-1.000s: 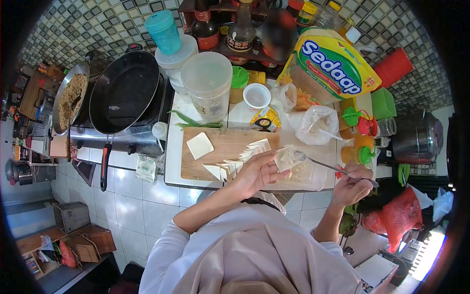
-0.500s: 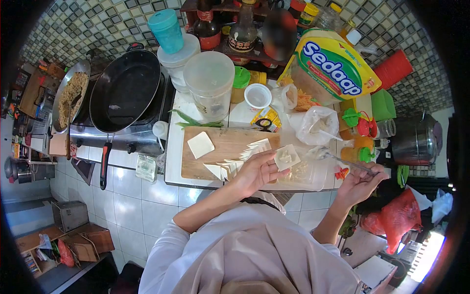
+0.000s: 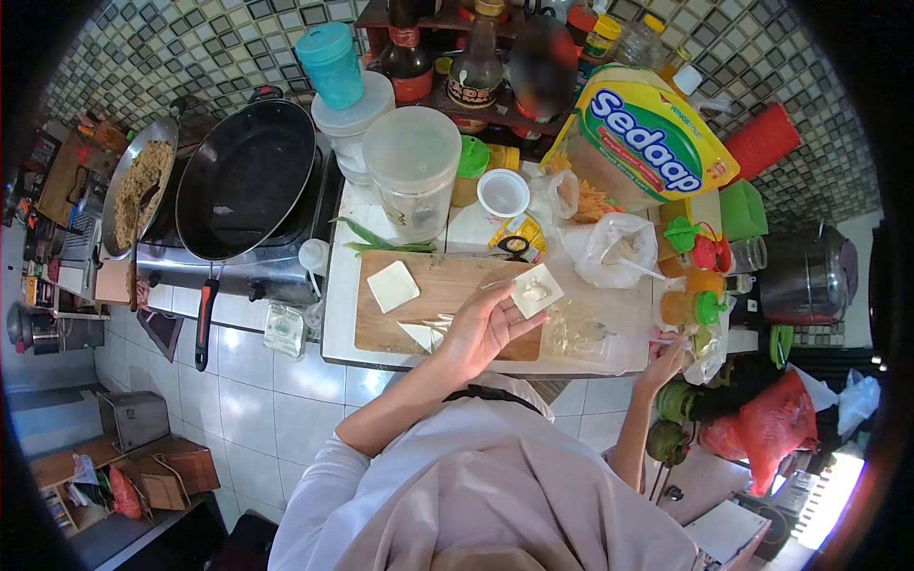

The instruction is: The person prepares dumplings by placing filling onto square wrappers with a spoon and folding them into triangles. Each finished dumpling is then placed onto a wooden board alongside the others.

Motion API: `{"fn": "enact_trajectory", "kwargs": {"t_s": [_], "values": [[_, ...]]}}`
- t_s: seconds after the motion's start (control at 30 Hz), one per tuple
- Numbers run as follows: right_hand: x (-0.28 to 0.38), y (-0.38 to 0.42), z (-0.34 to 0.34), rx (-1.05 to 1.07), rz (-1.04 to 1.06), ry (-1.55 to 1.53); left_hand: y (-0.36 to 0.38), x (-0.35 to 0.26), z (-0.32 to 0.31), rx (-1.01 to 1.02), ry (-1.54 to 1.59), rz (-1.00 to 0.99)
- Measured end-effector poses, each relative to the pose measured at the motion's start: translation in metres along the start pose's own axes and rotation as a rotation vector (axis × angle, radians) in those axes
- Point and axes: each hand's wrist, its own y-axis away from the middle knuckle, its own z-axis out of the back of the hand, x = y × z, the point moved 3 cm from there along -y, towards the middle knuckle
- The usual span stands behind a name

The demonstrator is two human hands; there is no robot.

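My left hand [image 3: 481, 325] holds a square pastry wrapper [image 3: 537, 290] between thumb and fingers, with a small pale mound of filling in its middle. Beneath that hand is a wooden cutting board [image 3: 381, 328]. A stack of square wrappers [image 3: 393, 286] lies on its left part, and folded white triangles [image 3: 420, 335] show partly behind my hand. My right hand [image 3: 665, 362] is at the counter's front right edge, fingers closed; what they hold is too small to make out. Beside it sits a clear plastic bag [image 3: 706, 357] with greenish contents. A clear shallow container [image 3: 595, 343] lies between the hands.
To the left, a black frying pan [image 3: 246, 181] and a pan of brown crumbly food [image 3: 143, 186] stand on the stove [image 3: 205, 249]. Tall containers [image 3: 411, 171], a white cup [image 3: 503, 193], scissors [image 3: 515, 246], a plastic bag [image 3: 617, 249] and a yellow Sedaap pouch [image 3: 647, 143] line the back.
My left hand has shifted slightly left and up with the wrapper. My right hand, earlier holding a spoon over the container, has moved down to the counter edge; the spoon no longer shows clearly.
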Motion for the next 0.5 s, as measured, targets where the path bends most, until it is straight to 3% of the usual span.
{"fn": "enact_trajectory", "kwargs": {"t_s": [0.07,0.17,0.33,0.43,0.5], "values": [[-0.014,0.006,0.0,-0.145,-0.113,-0.109,0.001,-0.001,0.0,-0.008,-0.019,-0.001],[-0.021,0.016,-0.011,-0.132,-0.221,-0.155,0.0,0.0,0.001,-0.007,-0.027,-0.01],[-0.04,0.013,-0.028,-0.066,-0.172,-0.122,0.002,-0.004,0.0,-0.047,-0.025,-0.022],[-0.023,0.01,-0.034,-0.244,0.005,0.007,0.005,-0.006,-0.001,-0.032,0.002,-0.063],[0.015,0.02,-0.038,-0.468,0.376,0.319,0.007,-0.008,0.0,-0.028,0.002,-0.086]]}}
